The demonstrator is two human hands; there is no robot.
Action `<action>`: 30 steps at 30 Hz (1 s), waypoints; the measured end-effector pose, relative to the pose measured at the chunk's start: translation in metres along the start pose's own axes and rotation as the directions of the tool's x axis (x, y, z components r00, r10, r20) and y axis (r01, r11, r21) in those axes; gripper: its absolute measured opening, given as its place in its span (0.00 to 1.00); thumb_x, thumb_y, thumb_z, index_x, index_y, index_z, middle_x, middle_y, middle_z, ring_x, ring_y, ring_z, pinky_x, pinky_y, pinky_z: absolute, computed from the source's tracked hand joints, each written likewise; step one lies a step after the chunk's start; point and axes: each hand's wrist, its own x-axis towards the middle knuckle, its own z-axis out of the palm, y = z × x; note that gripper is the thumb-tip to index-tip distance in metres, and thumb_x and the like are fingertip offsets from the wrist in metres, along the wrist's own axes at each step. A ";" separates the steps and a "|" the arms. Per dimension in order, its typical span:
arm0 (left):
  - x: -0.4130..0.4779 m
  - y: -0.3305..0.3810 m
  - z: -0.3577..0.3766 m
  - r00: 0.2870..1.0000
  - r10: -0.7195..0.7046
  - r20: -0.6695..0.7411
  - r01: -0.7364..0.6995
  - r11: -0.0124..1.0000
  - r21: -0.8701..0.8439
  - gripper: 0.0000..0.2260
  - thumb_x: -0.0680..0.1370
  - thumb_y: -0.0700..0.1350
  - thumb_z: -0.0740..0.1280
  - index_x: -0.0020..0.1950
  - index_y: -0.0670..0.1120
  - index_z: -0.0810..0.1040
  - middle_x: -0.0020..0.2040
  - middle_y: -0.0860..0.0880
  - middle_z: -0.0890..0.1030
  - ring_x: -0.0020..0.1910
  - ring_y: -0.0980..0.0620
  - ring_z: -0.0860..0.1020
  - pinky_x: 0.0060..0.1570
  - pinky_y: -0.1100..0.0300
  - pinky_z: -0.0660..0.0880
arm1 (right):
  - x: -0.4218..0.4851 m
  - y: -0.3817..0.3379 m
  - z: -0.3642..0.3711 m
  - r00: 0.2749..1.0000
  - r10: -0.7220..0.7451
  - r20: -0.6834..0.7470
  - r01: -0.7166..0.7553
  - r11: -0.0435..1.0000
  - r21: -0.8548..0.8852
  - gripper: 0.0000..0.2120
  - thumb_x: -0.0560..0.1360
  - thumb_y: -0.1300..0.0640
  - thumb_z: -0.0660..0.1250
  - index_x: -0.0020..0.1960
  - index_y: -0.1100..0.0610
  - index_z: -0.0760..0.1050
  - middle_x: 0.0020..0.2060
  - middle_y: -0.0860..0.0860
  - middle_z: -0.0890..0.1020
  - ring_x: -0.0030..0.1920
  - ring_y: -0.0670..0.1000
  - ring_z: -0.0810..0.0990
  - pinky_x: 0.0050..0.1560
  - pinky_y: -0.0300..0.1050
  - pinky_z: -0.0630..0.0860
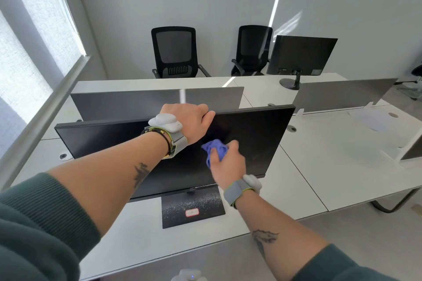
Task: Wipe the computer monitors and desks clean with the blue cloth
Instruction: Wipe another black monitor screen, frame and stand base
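Note:
A wide black monitor [255, 137] stands on the white desk [319, 166] in front of me, on a flat black base [191, 210]. My left hand [189, 121] grips the monitor's top edge, fingers curled over it. My right hand [228, 162] is closed on a crumpled blue cloth [215, 148] and presses it against the dark screen near its middle. The right hand looks blurred. A second black monitor [301, 55] stands on the far desk at the back right, its rear side toward me.
Grey divider panels [155, 102] run between the facing desks. Two black office chairs [174, 52] stand by the back wall. A sheet of paper [372, 118] lies on the right desk. A window with blinds [27, 36] is on the left. A white device [189, 276] sits at the bottom edge.

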 end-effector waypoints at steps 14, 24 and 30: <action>0.001 -0.001 -0.001 1.000 0.007 0.016 -0.007 1.000 -0.012 0.22 0.83 0.64 0.44 0.41 0.52 0.67 0.33 0.54 0.75 0.32 0.52 0.74 0.35 0.57 0.71 | -0.016 -0.011 0.025 0.987 0.082 0.138 -0.090 0.995 0.052 0.13 0.78 0.49 0.64 0.51 0.55 0.62 0.37 0.49 0.76 0.34 0.55 0.76 0.35 0.44 0.68; 0.000 -0.002 -0.001 1.000 0.017 0.013 -0.016 1.000 -0.022 0.22 0.83 0.63 0.44 0.42 0.52 0.68 0.33 0.53 0.75 0.31 0.51 0.74 0.34 0.59 0.70 | 0.025 0.025 -0.011 0.892 0.386 -0.235 -0.338 0.915 0.218 0.12 0.81 0.47 0.61 0.54 0.54 0.61 0.36 0.52 0.75 0.33 0.55 0.78 0.35 0.47 0.76; 0.001 -0.003 0.000 1.000 0.008 0.011 -0.008 1.000 -0.003 0.23 0.83 0.63 0.43 0.42 0.51 0.68 0.33 0.53 0.75 0.33 0.49 0.74 0.34 0.58 0.67 | 0.012 0.031 -0.005 0.950 0.301 -0.084 -0.288 0.947 0.141 0.09 0.78 0.52 0.65 0.50 0.55 0.65 0.36 0.50 0.77 0.36 0.56 0.77 0.39 0.44 0.70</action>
